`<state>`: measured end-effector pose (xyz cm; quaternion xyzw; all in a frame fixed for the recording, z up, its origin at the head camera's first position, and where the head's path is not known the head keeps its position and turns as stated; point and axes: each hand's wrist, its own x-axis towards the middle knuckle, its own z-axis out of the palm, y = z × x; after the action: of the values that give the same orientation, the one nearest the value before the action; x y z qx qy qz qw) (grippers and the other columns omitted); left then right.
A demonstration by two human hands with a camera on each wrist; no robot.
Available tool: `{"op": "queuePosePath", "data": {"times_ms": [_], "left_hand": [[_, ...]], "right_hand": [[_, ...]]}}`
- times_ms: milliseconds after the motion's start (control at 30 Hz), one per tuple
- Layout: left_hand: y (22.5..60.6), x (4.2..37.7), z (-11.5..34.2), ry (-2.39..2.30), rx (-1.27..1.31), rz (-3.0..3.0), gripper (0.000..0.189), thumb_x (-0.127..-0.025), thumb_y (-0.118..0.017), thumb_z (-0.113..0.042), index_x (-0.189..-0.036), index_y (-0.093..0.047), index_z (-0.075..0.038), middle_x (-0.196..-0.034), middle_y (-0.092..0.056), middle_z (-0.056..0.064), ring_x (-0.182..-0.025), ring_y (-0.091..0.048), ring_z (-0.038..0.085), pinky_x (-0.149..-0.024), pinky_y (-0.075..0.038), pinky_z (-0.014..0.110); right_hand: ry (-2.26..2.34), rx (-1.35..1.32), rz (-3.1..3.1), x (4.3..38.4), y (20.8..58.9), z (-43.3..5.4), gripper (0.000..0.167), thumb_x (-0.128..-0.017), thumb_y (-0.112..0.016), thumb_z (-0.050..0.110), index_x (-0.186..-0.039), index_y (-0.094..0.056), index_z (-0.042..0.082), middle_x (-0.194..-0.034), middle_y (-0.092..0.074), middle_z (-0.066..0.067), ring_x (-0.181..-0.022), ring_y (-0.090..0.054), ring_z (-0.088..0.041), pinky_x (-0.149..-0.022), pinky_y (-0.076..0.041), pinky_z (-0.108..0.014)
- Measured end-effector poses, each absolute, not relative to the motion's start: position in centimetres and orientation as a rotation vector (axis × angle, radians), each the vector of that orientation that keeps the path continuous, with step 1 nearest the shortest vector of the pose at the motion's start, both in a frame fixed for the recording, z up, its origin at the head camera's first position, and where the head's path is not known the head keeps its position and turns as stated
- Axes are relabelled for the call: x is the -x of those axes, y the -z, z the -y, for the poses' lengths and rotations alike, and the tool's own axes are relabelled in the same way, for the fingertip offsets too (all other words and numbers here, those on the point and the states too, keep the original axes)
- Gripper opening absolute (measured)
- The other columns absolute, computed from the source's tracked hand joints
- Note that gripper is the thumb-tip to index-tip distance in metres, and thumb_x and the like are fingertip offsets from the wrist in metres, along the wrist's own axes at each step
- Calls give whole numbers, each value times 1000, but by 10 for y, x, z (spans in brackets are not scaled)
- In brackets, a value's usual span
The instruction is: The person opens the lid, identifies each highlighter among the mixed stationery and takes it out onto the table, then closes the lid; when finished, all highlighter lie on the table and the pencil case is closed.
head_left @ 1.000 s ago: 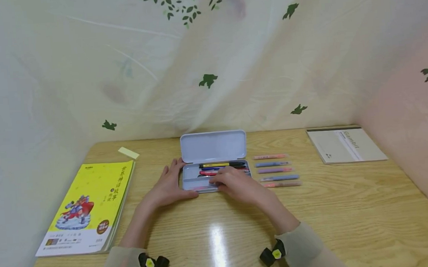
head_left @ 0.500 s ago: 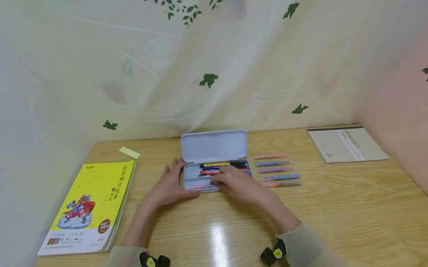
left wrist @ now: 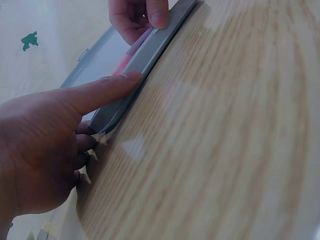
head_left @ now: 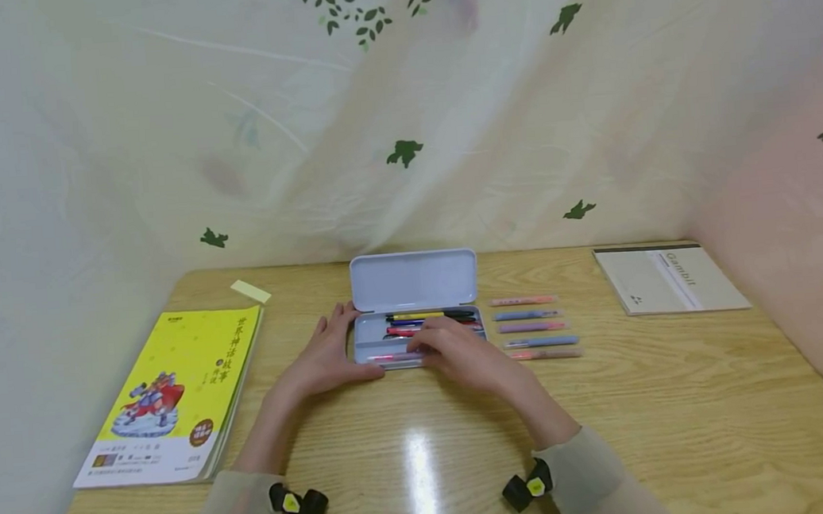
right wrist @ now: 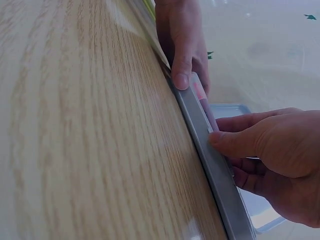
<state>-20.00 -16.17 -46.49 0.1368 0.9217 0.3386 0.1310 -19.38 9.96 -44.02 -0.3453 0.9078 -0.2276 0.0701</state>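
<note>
An open light-blue pencil case (head_left: pixel 414 281) lies on the table in the head view, its lid tipped back. My left hand (head_left: pixel 324 357) holds the case's left end, thumb along the front wall and fingers round the side. In the front compartment lies a pink-and-purple highlighter (head_left: pixel 392 358), also visible in the left wrist view as a pink-and-purple strip (left wrist: pixel 131 56). My right hand (head_left: pixel 461 355) reaches over the case and pinches this highlighter; its right part is hidden under the fingers. Several pens (head_left: pixel 423 317), yellow-black, blue and red, fill the rear compartment.
Right of the case, several highlighters lie in a column, including a blue one (head_left: pixel 541 342). A grey notebook (head_left: pixel 643 284) lies at the back right. On the left are a yellow book (head_left: pixel 177 393) and a pale-yellow strip (head_left: pixel 251 291). A patterned curtain (head_left: pixel 303 137) stands behind the table.
More of the pink-and-purple highlighter shows in the front compartment, left of my right fingers. My left hand keeps its hold on the case. The head view has shifted slightly.
</note>
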Motion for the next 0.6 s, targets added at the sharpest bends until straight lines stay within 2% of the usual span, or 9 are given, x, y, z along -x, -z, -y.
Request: {"op": "queuePosePath", "data": {"times_ms": [133,367,600], "left_hand": [[464,199,162,-983,-386,-2674,109,-79,-85,-49,-160,-28,-5,-172,-12,23,-161,-6,42,-132,-2,58],[461,199,162,-998,-397,-2674,108,-78,-86,-49,-159,-28,-6,-173,-13,21,-162,-6,42,-132,-1,59],[463,201,161,-991,-393,-2674,110,-78,-86,-49,-159,-28,-5,-173,-13,21,-162,-5,41,-133,-1,57]], "right_hand": [[718,1064,-2726,194,440,-100,17,-100,-66,11,-115,-73,14,-114,-71,-2,-109,-65,-18,-97,-57,-40],[834,1061,-2797,196,437,-106,17,-98,-68,10,-112,-76,16,-108,-70,1,-100,-65,-15,-88,-57,-36],[965,990,-2852,203,432,-144,18,-94,-72,4,-108,-78,14,-104,-70,-1,-89,-60,-12,-76,-54,-26]]}}
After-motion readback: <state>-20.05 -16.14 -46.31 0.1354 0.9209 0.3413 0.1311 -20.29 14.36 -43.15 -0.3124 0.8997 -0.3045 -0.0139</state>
